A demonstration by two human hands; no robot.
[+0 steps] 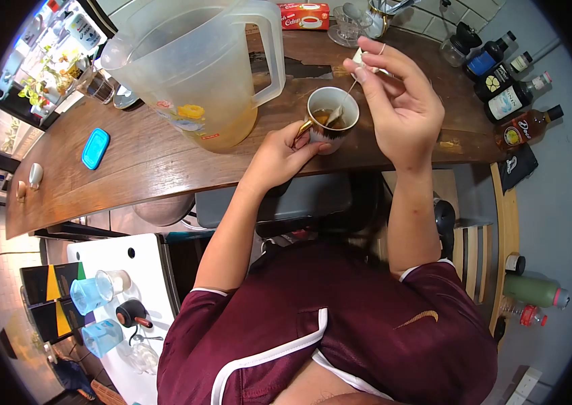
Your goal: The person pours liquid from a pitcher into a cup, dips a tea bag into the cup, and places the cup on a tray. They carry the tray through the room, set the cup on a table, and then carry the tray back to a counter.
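Note:
My left hand [284, 155] is closed around the gold handle and lower side of a white mug [331, 140] near the front edge of the wooden counter. Inside the mug, a tea bag [335, 117] hangs at the surface of amber liquid. Its string runs up to a small white paper tag [360, 58], pinched between the thumb and fingers of my right hand [404, 94]. That hand is raised above and to the right of the mug. A large translucent plastic pitcher [195, 74] with some yellowish liquid at its bottom stands left of the mug.
Behind the mug are a red tea box [304, 16] and a glass cup [350, 28]. Several dark bottles [510, 101] line the right end. A blue lid [96, 148] lies on the counter [144, 172] at left. A white side table [134, 253] holds several cups.

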